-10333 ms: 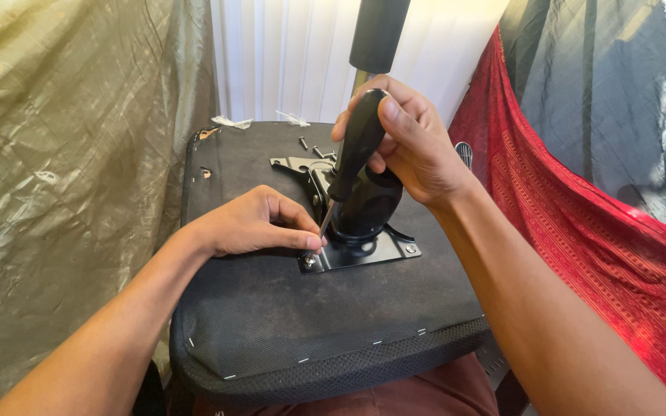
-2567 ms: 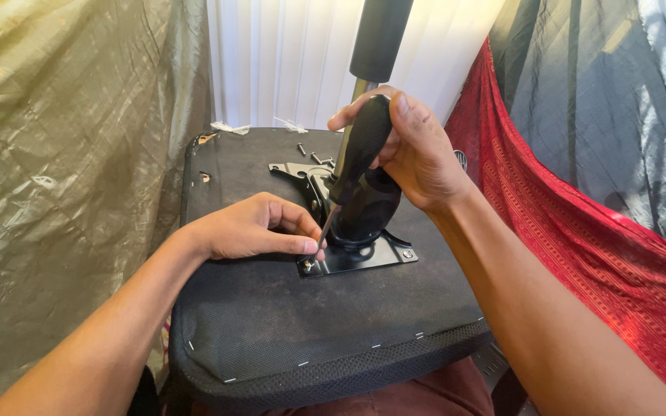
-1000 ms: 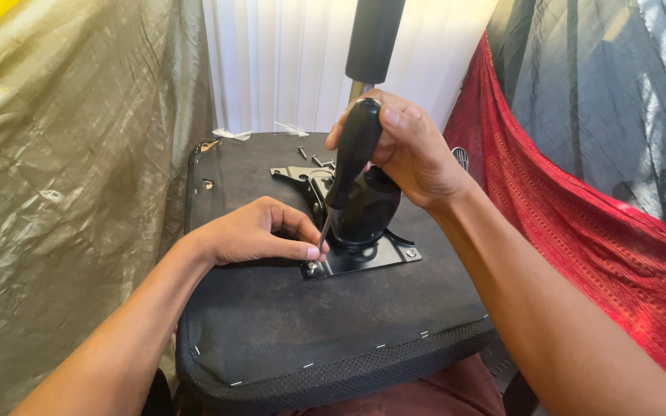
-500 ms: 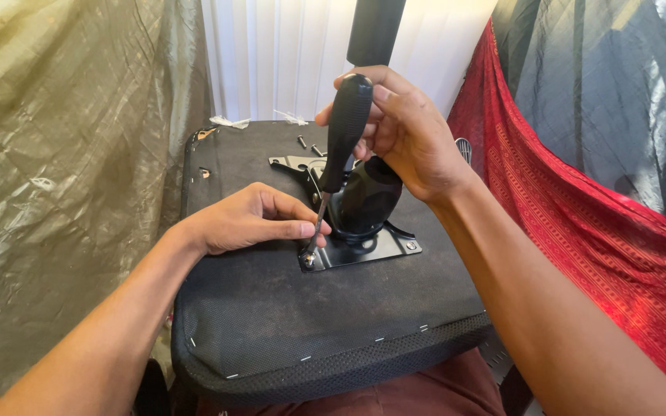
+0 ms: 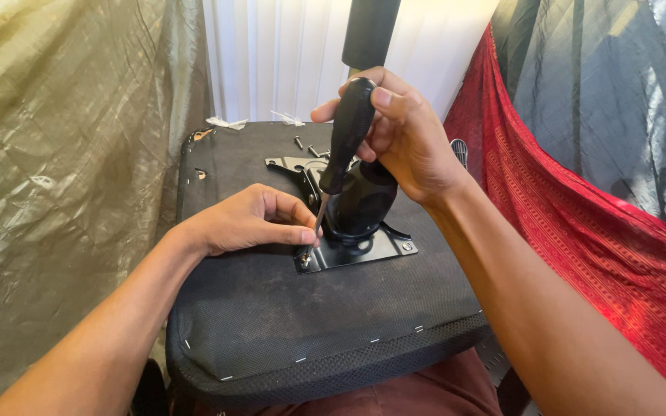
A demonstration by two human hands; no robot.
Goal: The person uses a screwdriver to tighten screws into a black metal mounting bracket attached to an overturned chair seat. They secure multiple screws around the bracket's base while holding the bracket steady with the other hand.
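Olive tarpaulin (image 5: 63, 154) hangs left of my grip; white curtain behind, red cloth (image 5: 580, 231) to the right. Upturned black seat base (image 5: 287, 323) rests on my lap. Left hand (image 5: 252, 223), fingers pinched shut, steadies the screw (image 5: 303, 258) at the near-left corner of the metal mounting plate (image 5: 364, 250), just under my fingertips. Right hand (image 5: 402, 139) is wrapped tight on the black screwdriver (image 5: 344, 139), handle above, tip down on that screw. Best kept upright and pressed straight down so the tip stays seated. Loose screws (image 5: 306, 146) lie beyond the grip.
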